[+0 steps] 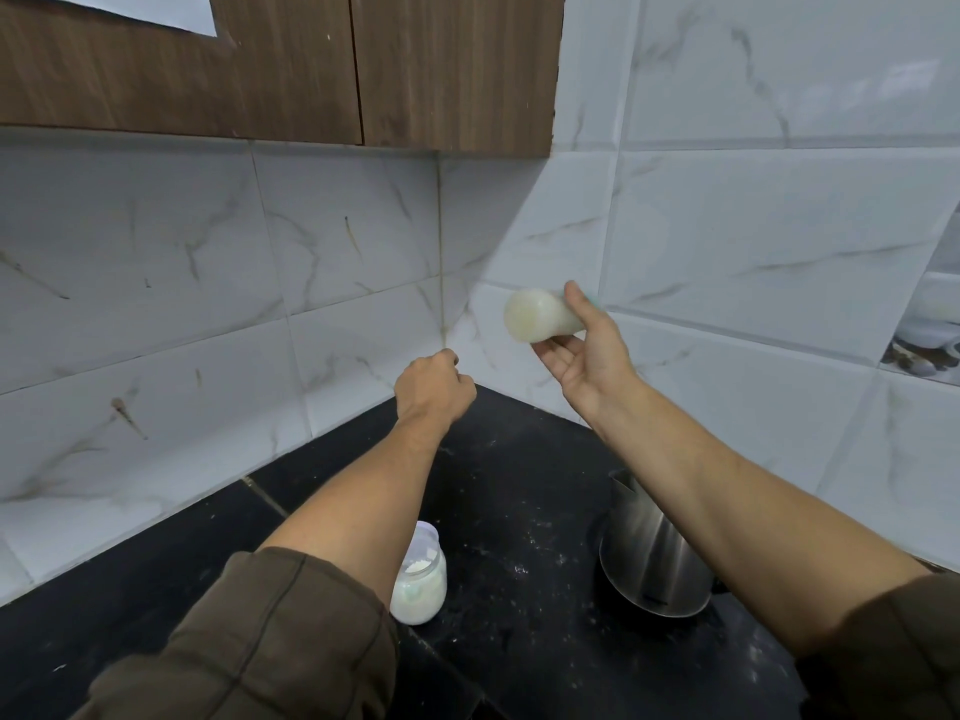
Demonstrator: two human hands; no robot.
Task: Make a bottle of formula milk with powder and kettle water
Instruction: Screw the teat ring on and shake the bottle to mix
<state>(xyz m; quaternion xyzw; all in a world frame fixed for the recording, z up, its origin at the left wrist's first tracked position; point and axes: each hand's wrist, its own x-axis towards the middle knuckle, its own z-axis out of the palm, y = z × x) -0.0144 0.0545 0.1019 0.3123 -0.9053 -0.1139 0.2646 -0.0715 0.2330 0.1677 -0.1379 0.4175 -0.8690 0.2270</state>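
Note:
My right hand (pixel 584 350) holds a baby bottle (pixel 537 315) filled with milky white liquid, raised in the air and tipped on its side, its base pointing left toward me; it looks motion-blurred. The bottle's top is hidden behind my fingers. My left hand (pixel 434 389) hangs in the air to the left of the bottle, fingers curled into a loose fist with nothing visible in it. Below my left forearm a clear jar of white powder (pixel 420 579) stands open on the black counter (pixel 509 491). A steel kettle (pixel 649 558) stands on the counter under my right forearm.
White marble-pattern tiles (pixel 208 283) cover the two walls that meet in the corner behind my hands. A wooden cabinet (pixel 291 65) hangs above. White powder specks are scattered on the counter between jar and kettle.

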